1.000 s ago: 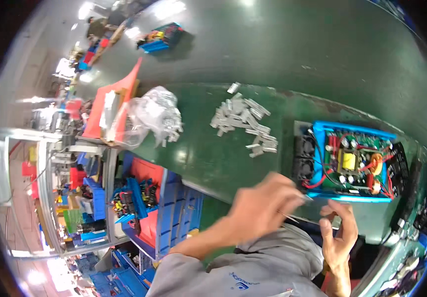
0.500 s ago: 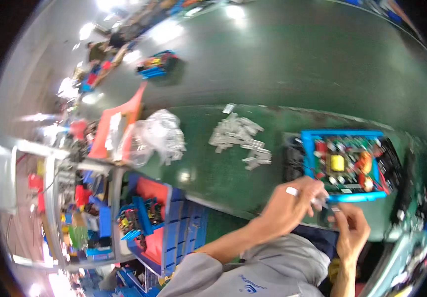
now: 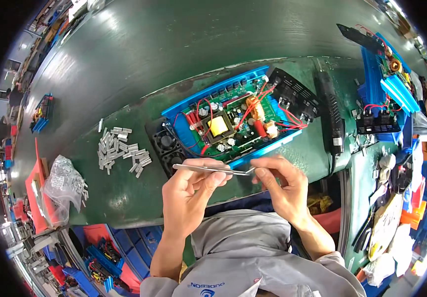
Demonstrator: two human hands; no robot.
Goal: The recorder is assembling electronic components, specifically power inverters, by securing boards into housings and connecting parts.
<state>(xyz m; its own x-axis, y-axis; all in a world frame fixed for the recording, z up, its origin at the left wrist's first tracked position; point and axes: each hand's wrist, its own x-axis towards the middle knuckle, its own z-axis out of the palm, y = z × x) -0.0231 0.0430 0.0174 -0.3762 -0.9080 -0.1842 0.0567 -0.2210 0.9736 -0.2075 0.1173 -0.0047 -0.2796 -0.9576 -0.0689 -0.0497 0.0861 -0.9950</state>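
My left hand (image 3: 188, 190) grips a pair of metal tweezers (image 3: 208, 169) held level, tips pointing right. My right hand (image 3: 282, 184) pinches something very small at the tweezer tips; I cannot make out what it is. Both hands hover at the near edge of the green bench, just in front of a blue-cased electronic unit (image 3: 233, 119) with an open circuit board, red wires, a yellow transformer and two black fans at its left end.
A heap of small grey metal pieces (image 3: 122, 151) lies left of the unit. A clear bag of parts (image 3: 65, 183) sits on a red tray further left. A black power screwdriver (image 3: 330, 116) lies right of the unit. Another blue unit (image 3: 382, 84) stands far right.
The view has swung so the blue unit now sits nearer the middle. My left hand has drawn back from the unit's edge and now holds the tweezers level, meeting my right hand's fingertips.
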